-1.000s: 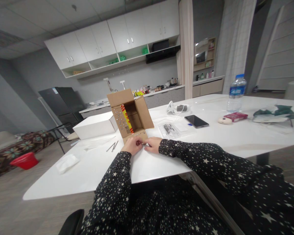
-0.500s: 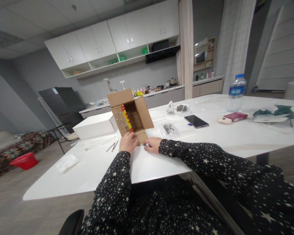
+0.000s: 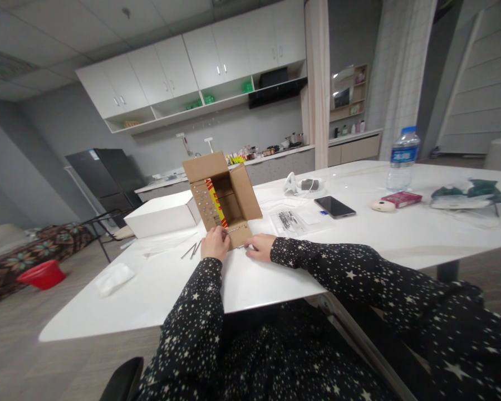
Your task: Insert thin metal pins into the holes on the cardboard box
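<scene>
An open brown cardboard box (image 3: 227, 195) lies on its side on the white table (image 3: 359, 234), its flaps studded with small metal pins. My left hand (image 3: 214, 244) rests against the box's near left corner, its fingers curled at the lower flap. My right hand (image 3: 261, 246) lies flat on the table just right of that flap, touching a small metal piece at its fingertips. Two loose nails (image 3: 192, 250) lie on the table left of my left hand. Both my sleeves are black with white stars.
A white box (image 3: 162, 214) stands left of the cardboard box. A clear bag of small parts (image 3: 290, 221), a phone (image 3: 334, 206), a water bottle (image 3: 402, 160), a red packet (image 3: 401, 199) and a green cloth (image 3: 467, 192) lie to the right. A white tissue (image 3: 114, 277) sits near the left edge.
My left hand has left my right hand and moved left and up to the box's near corner. My right hand has stayed on the table.
</scene>
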